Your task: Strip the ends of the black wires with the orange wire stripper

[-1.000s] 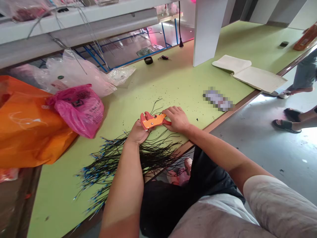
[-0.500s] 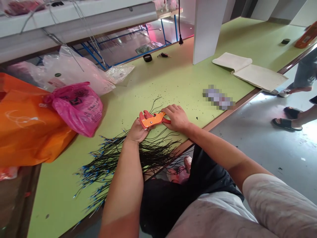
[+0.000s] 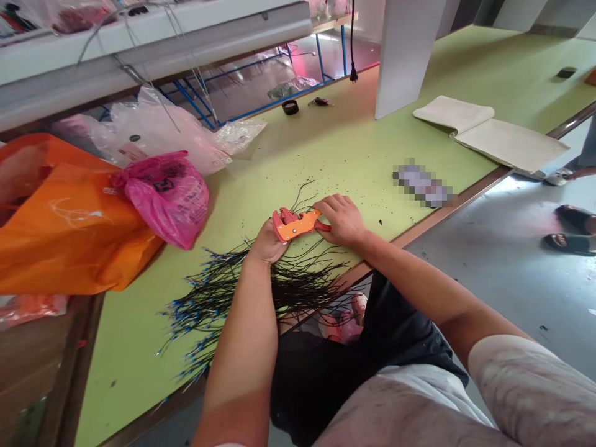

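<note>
The tool (image 3: 298,227), orange with red parts, is held above the green table (image 3: 125,372), between the two hands. The right hand (image 3: 343,218) is closed around its handles, at the tool's right end. The left hand (image 3: 265,245) is at the tool's left end, its fingers mostly hidden behind the head, so I cannot tell what it grips. On the near side of the tool lies a spread of black wires (image 3: 298,288), many with blue ends, passing under the left forearm; a few thin strands (image 3: 303,189) show just beyond the tool. Dark specks (image 3: 380,222) are scattered beyond and right of it. Left of the tool sit a pink bag (image 3: 172,198) and, farther left, an orange bag (image 3: 79,230). Well beyond it stands a black ring (image 3: 290,107). To its right lie a pixelated object (image 3: 423,183) and, farther off, an open notebook (image 3: 512,141).
</note>
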Demonstrator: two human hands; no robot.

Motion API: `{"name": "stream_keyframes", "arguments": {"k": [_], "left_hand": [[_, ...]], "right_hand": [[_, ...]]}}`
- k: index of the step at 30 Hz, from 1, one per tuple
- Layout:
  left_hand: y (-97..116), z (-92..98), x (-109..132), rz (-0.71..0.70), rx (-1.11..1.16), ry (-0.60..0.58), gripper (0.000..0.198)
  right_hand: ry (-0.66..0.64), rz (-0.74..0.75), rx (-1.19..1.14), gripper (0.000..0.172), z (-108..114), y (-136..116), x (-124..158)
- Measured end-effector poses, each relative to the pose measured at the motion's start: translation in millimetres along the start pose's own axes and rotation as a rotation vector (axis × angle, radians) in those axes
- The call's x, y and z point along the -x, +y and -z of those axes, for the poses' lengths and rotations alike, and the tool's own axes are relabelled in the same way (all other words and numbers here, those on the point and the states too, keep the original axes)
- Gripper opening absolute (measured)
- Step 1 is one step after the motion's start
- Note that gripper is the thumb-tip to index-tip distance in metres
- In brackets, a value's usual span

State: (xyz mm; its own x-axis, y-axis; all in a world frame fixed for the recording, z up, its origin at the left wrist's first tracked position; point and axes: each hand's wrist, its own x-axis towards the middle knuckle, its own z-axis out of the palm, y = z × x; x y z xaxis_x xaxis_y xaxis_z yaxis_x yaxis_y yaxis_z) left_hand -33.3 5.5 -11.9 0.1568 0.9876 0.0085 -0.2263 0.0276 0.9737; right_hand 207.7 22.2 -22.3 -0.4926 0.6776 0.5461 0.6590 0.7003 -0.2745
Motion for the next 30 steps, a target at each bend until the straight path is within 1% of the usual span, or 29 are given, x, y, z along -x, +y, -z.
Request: {"name": "stream_keyframes", "arguments": {"k": [4,8,10,13,15,17,19,22,25,30], "left_hand": [[0.9,-2.3,-0.1,-0.004,0.030,0.002,0.050],[1.0,-2.8,-0.3,-0.022,0.040,0.002,0.052],[1.2,-2.4,0.0,-0.010,0.052,-0.009,0.052],[1.4,-2.0,0.9,0.010,0.053,-0.028,0.053],[1.1,-2.0,1.1,0.020,0.049,-0.023,0.054],[0.6,-2.1,0.8,0.019,0.049,0.004,0.053],[0.0,-2.1,0.2,0.013,0.052,0.034,0.051],[-0.1,-1.9,-0.2,0.016,0.062,0.071,0.045],[0.1,-1.9,0.3,0.021,0.065,0.092,0.041],[-0.6,-2.4,0.9,0.005,0.034,0.061,0.044]], "right_hand": [[-0.013,-0.011,0.006,0.046,2.2,-1.4,-0.3],[-0.025,-0.033,0.032,0.043,4.1,-4.1,-1.0],[-0.057,-0.070,0.048,0.039,4.0,-5.9,-0.9],[-0.139,-0.180,0.055,0.035,2.8,-7.1,-0.2],[-0.149,-0.213,0.039,0.035,2.1,-6.3,-0.1],[-0.099,-0.155,0.013,0.037,2.3,-4.6,-0.6],[-0.041,-0.054,-0.014,0.043,3.2,-3.0,-1.3],[-0.026,0.025,-0.035,0.046,4.3,-2.5,-1.7],[-0.044,0.024,-0.046,0.046,4.0,-2.9,-1.5],[-0.032,-0.019,-0.054,0.049,1.5,-1.5,-1.7]]}}
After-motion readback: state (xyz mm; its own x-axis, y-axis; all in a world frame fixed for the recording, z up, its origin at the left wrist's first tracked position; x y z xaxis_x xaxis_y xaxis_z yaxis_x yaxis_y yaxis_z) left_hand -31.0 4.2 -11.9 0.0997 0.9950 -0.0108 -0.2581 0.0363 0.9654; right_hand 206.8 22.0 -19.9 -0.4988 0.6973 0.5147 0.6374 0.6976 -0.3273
